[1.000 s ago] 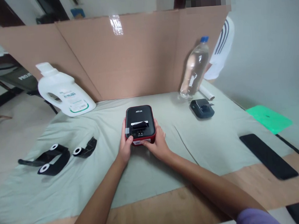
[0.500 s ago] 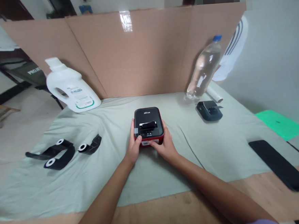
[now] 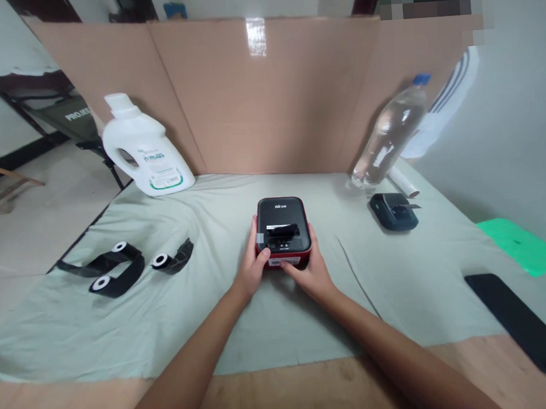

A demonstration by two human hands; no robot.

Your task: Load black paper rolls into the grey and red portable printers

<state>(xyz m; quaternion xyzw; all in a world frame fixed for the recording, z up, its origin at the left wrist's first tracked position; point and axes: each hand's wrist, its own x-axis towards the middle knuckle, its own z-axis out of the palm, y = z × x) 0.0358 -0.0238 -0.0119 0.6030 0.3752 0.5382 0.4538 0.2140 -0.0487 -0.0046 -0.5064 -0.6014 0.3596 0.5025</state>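
A small black and red label printer [image 3: 282,219] sits at the middle of the cloth-covered table, with a dark strip sticking out of the slot in its top. My left hand [image 3: 253,264] grips its left side, thumb at the front corner. On the opposite side my right hand [image 3: 311,269] holds it, thumb against the white label on its front. The fingers behind the printer's sides are partly hidden. To the left lie black ribbon rolls with white cores, among them one short roll [image 3: 171,261] and a longer unrolled one [image 3: 119,282].
A white detergent bottle [image 3: 150,154] and a clear water bottle [image 3: 392,134] stand before a cardboard panel [image 3: 265,99]. At the right are a smaller black device [image 3: 392,213], a white tube [image 3: 405,181], a green sheet [image 3: 521,246] and a long black pad [image 3: 519,321]. A person's striped sleeve [image 3: 456,92] shows behind.
The whole view has shifted and turned slightly, so things appear further right. Both hands keep the same hold on the printer, which stays in its place on the cloth.
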